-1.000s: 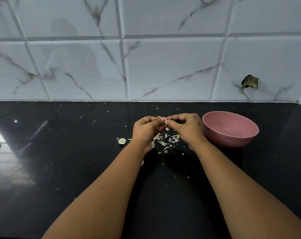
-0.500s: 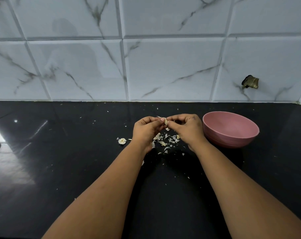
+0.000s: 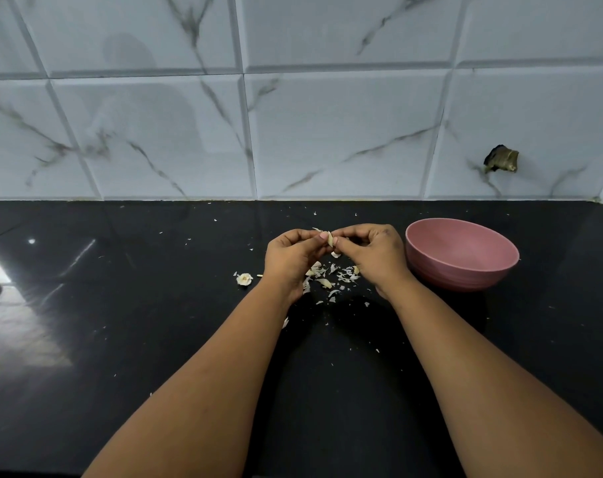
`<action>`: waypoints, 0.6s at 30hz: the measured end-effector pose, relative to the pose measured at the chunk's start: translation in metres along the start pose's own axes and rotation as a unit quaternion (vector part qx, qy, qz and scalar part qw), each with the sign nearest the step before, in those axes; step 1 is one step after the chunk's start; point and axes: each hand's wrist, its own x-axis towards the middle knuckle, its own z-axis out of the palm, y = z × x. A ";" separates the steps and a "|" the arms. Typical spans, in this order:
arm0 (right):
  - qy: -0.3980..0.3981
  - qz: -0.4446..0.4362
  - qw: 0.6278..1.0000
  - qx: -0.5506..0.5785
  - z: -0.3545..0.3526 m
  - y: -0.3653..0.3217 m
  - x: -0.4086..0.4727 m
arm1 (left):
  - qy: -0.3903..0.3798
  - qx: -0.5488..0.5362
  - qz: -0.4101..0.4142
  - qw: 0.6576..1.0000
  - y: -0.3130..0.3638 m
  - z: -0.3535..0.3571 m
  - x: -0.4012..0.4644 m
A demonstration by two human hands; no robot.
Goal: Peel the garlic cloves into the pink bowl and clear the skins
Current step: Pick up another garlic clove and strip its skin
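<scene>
Countertop [image 3: 86, 339]: black and glossy, with a pale window reflection at its far left edge
Garlic root stub [image 3: 244, 279]: small pale lump lying alone on the counter, just left of the left wrist
Left hand [image 3: 289, 257]: raised above the counter, fingers curled, thumb and fingertips pinching the garlic clove from its left side
Garlic clove [image 3: 331, 239]: small and pale, held between the fingertips of both hands, above the skins and left of the bowl; a thin flap of skin sticks up from it
Skins [image 3: 331, 276]: loose heap of papery white flakes on the counter directly under and between the two hands, with finer flecks scattered toward the wall and toward the viewer
Right hand [image 3: 372, 253]: also raised, fingers curled inward, fingertips gripping the clove from its right side, meeting the left hand's fingertips
Pink bowl [image 3: 465, 270]: upright on the counter just right of the right hand, close to it; I cannot tell whether they touch; what shows of its inside is bare pink
Wall [image 3: 327, 132]: white marble-look tiles with grey veins behind the counter
Wall hole [image 3: 501, 161]: dark ragged break in a tile, above and behind the bowl
</scene>
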 end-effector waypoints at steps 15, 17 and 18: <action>-0.002 0.003 1.000 0.012 0.001 0.004 0.000 | 0.003 0.001 -0.002 1.000 0.000 0.001 -0.002; -0.003 0.004 1.000 0.015 0.000 0.005 0.001 | 0.003 0.005 -0.001 1.000 -0.001 0.002 -0.002; -0.005 0.004 1.000 0.012 0.000 0.005 0.001 | 0.003 0.005 0.001 1.000 0.000 0.002 -0.002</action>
